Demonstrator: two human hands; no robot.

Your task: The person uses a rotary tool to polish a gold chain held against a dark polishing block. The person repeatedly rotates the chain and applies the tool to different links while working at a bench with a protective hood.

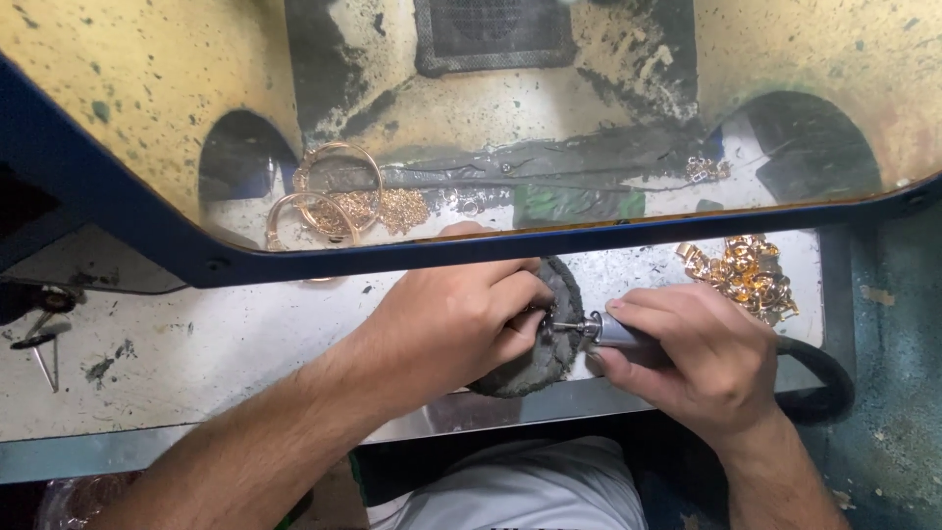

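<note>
My left hand (451, 329) is curled shut on a small metal piece, pressing it against a dark round pad (549, 358) at the bench's front edge. The piece itself is mostly hidden by my fingers. My right hand (692, 358) grips a slim rotary handpiece (603, 329) like a pen. Its thin bit points left and meets the piece at my left fingertips. A dark hose (819, 378) runs from the handpiece off to the right.
A heap of gold-coloured pieces (746, 273) lies at the right of the white bench (226, 344). Behind a stained clear shield with a blue frame (147, 221) lie gold bangles (329, 196) and chains (392, 208). Small tools (44, 358) rest at the far left.
</note>
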